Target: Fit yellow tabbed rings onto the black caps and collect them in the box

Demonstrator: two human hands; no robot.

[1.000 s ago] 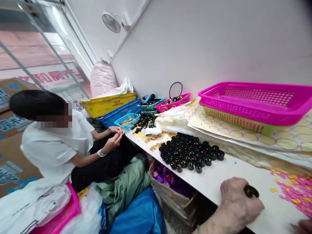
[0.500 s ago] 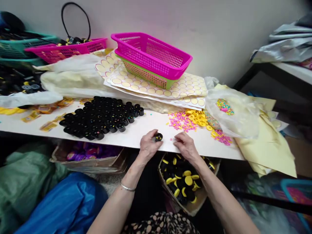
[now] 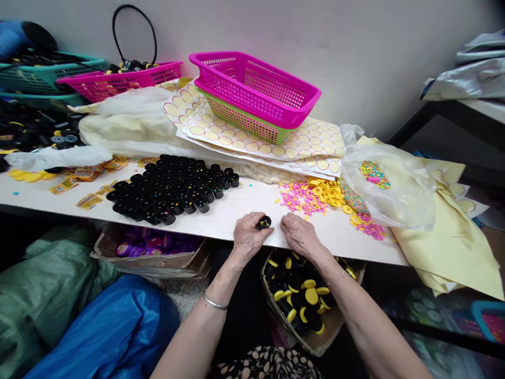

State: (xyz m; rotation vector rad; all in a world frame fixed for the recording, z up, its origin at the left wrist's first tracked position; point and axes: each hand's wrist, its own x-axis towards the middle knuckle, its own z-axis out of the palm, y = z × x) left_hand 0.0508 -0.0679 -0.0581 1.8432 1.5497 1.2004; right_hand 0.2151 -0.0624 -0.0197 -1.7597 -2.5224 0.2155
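Near the front edge of the white table (image 3: pixel 221 221), my left hand (image 3: pixel 249 235) grips a small round black cup (image 3: pixel 264 222), its open top facing up with yellow bits inside. Just to its right, my right hand (image 3: pixel 300 233) is closed, fingertips pinched together close to the cup; anything between them is hidden. Many similar black cups (image 3: pixel 173 195) stand packed together to the left. Behind my right hand lie a scatter of small pink beads (image 3: pixel 302 199) and a heap of yellow rings (image 3: pixel 329 192).
A pink basket (image 3: pixel 260 89) nests in a green one on sheets of round stickers (image 3: pixel 240 145). A clear bag of coloured beads (image 3: pixel 394 184) lies right, beside yellow paper (image 3: pixel 445 242). Below the table are a box of black-and-yellow pieces (image 3: pixel 307 300) and a box of purple pieces (image 3: pixel 150 245).
My right hand has closed its fingers and come nearer the cup. The left hand still holds the cup. The whole view has shifted slightly.
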